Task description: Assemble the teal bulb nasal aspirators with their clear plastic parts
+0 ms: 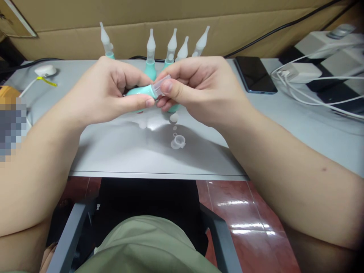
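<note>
Above the desk, my left hand (110, 85) is closed round the teal bulb (140, 91) of a nasal aspirator, with the thumb along its near side. A clear plastic tube (159, 86) sits at the bulb's mouth, pinched between the thumb and fingers of my right hand (201, 85). Behind my hands stand several assembled aspirators (150, 68) with teal bulbs and white pointed tips, partly hidden. On the desk below lie a clear ring-shaped cap (179, 141) and small whitish pieces (173, 118).
The grey desk (122, 151) ends at a straight front edge. At the right lie a dark phone (256, 74), a white charger (304, 72) and looped white cables. A white round plug (45, 70) rests at the left. Cardboard (125, 15) stands behind.
</note>
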`<state>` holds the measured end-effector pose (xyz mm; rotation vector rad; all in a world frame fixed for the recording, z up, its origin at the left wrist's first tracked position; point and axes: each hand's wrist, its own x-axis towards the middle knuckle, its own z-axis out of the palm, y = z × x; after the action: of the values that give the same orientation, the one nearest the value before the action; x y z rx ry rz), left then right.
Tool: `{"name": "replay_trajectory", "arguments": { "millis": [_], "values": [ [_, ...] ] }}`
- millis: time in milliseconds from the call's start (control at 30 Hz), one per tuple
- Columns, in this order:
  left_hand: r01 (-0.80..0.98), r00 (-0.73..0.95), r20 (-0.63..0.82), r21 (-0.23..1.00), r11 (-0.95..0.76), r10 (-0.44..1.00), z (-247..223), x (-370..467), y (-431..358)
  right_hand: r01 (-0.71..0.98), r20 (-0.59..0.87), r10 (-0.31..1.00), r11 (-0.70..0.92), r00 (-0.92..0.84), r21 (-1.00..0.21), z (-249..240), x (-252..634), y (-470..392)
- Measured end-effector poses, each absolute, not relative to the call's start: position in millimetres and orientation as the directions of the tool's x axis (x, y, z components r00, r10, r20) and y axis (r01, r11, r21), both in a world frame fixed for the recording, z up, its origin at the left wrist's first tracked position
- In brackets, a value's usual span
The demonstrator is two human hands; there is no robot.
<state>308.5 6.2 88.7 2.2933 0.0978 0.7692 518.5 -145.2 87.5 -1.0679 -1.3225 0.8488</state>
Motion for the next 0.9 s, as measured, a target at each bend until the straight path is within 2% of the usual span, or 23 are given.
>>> {"name": "replay_trajectory", "arguments": {
  "millis": [100, 300, 567, 700, 800, 900],
  "values": [
    [-0.196, 0.852, 0.488, 0.632, -0.75, 0.189, 90, 308, 9, 0.073, 0.319, 0.944, 0.313, 0.088, -0.947, 87, 518, -145],
    [-0.214, 0.841, 0.506, 0.637, -0.741, 0.192, 92, 306, 5, -0.017, 0.355, 0.934, 0.356, 0.045, -0.934, 83, 520, -143],
    [-0.163, 0.856, 0.472, 0.637, -0.754, 0.214, 93, 304, 7, 0.027, 0.319, 0.947, 0.319, 0.027, -0.948, 83, 524, -146],
    [-0.217, 0.849, 0.501, 0.624, -0.751, 0.17, 94, 302, 6, 0.01, 0.319, 0.948, 0.319, 0.011, -0.948, 83, 530, -150],
    [-0.243, 0.829, 0.523, 0.656, -0.715, 0.199, 93, 304, 4, 0.04, 0.317, 0.948, 0.317, 0.005, -0.948, 86, 532, -152],
    [-0.296, 0.813, 0.553, 0.66, -0.69, 0.18, 85, 309, 11, 0.059, 0.345, 0.933, 0.341, 0.1, -0.938, 88, 529, -150]
  ]
}}
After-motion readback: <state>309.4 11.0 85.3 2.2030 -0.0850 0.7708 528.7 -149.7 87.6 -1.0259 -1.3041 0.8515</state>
